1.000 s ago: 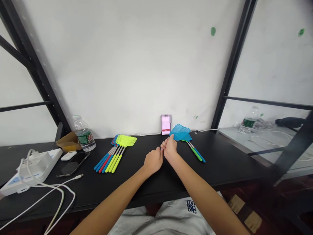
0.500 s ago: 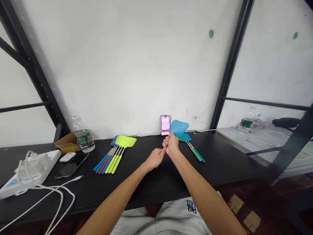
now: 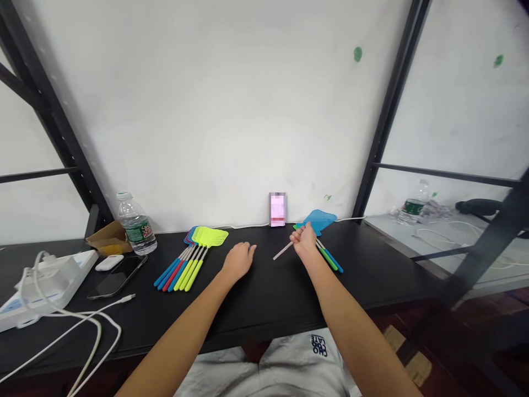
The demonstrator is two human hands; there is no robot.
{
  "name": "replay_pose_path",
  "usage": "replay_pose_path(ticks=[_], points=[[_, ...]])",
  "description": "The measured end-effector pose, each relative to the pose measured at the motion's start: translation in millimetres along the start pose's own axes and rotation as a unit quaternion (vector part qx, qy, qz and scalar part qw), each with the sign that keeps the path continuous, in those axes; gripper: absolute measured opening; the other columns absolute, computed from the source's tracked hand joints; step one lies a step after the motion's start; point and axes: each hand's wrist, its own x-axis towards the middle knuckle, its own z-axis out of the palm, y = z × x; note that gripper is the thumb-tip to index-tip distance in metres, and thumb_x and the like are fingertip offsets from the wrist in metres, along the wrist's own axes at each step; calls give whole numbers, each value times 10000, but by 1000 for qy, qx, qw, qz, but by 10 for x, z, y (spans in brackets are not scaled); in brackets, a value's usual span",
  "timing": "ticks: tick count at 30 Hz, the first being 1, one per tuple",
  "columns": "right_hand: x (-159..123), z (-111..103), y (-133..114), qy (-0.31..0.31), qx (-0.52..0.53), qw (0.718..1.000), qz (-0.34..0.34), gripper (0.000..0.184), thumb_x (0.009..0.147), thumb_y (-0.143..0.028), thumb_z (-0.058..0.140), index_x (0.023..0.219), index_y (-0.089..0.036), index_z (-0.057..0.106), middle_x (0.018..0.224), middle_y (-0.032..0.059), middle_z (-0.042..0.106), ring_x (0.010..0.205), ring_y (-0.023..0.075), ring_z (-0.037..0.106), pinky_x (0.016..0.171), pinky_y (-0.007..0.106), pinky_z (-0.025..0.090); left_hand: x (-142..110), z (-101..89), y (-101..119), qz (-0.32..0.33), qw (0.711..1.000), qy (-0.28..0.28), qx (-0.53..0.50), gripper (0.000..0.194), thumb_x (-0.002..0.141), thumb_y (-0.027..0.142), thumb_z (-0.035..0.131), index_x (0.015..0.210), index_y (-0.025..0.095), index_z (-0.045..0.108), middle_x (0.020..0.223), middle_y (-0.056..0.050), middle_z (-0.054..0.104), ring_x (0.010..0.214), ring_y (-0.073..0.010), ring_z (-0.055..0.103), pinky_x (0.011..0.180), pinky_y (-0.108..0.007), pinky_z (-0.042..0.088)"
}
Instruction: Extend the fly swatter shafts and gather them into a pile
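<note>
My right hand [image 3: 305, 241] is closed around the metal shaft of a blue fly swatter [image 3: 319, 221], whose bare shaft end sticks out to the left of my fist. The swatter's head tilts up to the right, above two more swatters [image 3: 330, 259] with green and blue handles lying on the black table [image 3: 256, 298]. My left hand [image 3: 238, 260] rests on the table with fingers loosely curled and nothing in it. Left of it lies a fanned pile of several swatters [image 3: 190, 258] with yellow-green heads on top.
A phone [image 3: 277, 209] stands against the white wall. At the left are a water bottle [image 3: 134, 224], a cardboard piece [image 3: 103, 238], a dark phone [image 3: 116, 269], a white case [image 3: 106, 262], a white box [image 3: 41, 284] and white cables [image 3: 82, 325]. Black shelf posts frame both sides.
My hands have parted: the left moved left and down onto the table. The right swung the blue swatter to the right, its bare shaft now showing.
</note>
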Motion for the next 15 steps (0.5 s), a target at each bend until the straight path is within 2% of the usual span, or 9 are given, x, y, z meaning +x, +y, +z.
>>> replay_pose_path(ticks=[2,4,7,10,12,15], points=[[-25,13,107,-14,-41,998,45,381,950,-401,345,624,-217,278,444,-106,195,340,52,154,321,185,146,34,27,-52,-30,999,18,15,338,943,404,335,859,164,559,926,-112,612,896,-227,592,755,-308,410],[-63,29,225,-41,-82,993,73,365,938,-390,369,623,-206,355,446,-87,273,344,58,262,334,184,232,58,57,-86,-52,998,25,23,246,910,373,422,911,164,552,963,-108,594,900,-224,581,747,-304,411],[-106,21,351,-83,-189,978,33,374,899,-420,435,615,-177,459,469,-36,401,392,81,412,374,198,329,73,93,-127,-52,998,17,30,152,858,307,506,909,169,541,968,-95,577,905,-216,565,753,-296,407],[-116,-9,391,-115,-293,949,-20,389,855,-442,488,585,-162,499,424,-47,353,345,61,333,337,182,219,69,88,-143,-47,998,20,28,123,831,280,537,885,169,539,943,-90,570,897,-215,556,759,-299,406],[-121,-19,387,-136,-309,941,-6,373,840,-432,503,582,-162,498,404,-76,271,321,42,238,332,180,139,58,53,-119,-41,998,56,7,118,833,282,534,869,171,541,921,-87,571,882,-210,555,759,-302,410],[-145,-12,374,-163,-293,942,22,330,824,-406,526,607,-159,500,417,-91,251,320,29,197,340,180,109,25,-26,-14,7,988,127,-90,200,888,344,455,816,180,545,843,-61,586,816,-181,564,757,-296,422]])
